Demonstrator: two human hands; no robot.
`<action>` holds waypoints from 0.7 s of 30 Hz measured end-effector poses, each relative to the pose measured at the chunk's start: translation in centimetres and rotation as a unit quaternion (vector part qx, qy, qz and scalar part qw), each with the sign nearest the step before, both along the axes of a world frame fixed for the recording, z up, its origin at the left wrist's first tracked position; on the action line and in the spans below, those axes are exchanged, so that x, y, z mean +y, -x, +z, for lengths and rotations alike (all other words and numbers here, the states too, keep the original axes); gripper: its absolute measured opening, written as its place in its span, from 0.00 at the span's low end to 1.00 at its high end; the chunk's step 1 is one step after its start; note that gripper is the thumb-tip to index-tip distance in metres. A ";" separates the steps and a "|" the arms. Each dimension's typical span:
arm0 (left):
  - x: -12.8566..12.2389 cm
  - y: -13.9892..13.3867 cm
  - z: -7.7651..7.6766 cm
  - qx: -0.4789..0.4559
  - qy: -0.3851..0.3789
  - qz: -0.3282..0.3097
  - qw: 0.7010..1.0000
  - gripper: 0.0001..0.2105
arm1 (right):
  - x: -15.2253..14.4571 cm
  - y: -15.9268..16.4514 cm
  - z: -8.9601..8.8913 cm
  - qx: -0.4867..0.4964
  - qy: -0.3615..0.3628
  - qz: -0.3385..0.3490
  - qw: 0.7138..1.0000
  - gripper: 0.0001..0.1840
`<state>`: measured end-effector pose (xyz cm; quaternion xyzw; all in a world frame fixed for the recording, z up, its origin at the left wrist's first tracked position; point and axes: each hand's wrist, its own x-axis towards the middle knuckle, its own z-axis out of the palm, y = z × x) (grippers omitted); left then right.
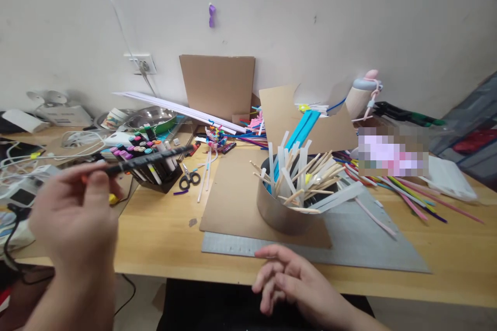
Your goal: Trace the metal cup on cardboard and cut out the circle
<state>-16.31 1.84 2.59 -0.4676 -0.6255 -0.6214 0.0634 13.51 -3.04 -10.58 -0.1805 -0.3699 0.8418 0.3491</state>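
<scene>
Left hand (77, 207) pinches the dark rod (155, 159) near one end; the rod is likely light and stiff, best gripped there. Right hand (289, 276) is empty, fingers loosely apart.

The rod (155, 160) looks faintly glossy (though blurred), the pot (285, 218) smooth metal, the tabletop (159, 240) satiny wood.

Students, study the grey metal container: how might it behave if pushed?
The metal container is probably rigid, judging by its smooth metallic wall. Looking broad and low, it would likely slide before tipping. The wooden sticks and translucent strips jutting past its rim might shift if jolted.
</scene>
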 end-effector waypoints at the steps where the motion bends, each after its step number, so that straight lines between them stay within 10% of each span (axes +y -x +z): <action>1: 1.4 1.6 1.0 0.054 -0.033 0.051 0.997 0.12 | 0.0 -0.3 -0.1 -0.003 -0.013 -0.001 1.000 0.18; 9: 9.0 7.1 7.1 0.396 0.144 0.122 0.899 0.15 | 0.2 -0.9 -1.0 0.014 -0.012 -0.001 1.000 0.11; 21: 9.3 8.0 10.4 0.421 0.219 0.190 0.860 0.17 | 1.2 -1.6 -1.6 0.013 0.039 0.039 0.998 0.13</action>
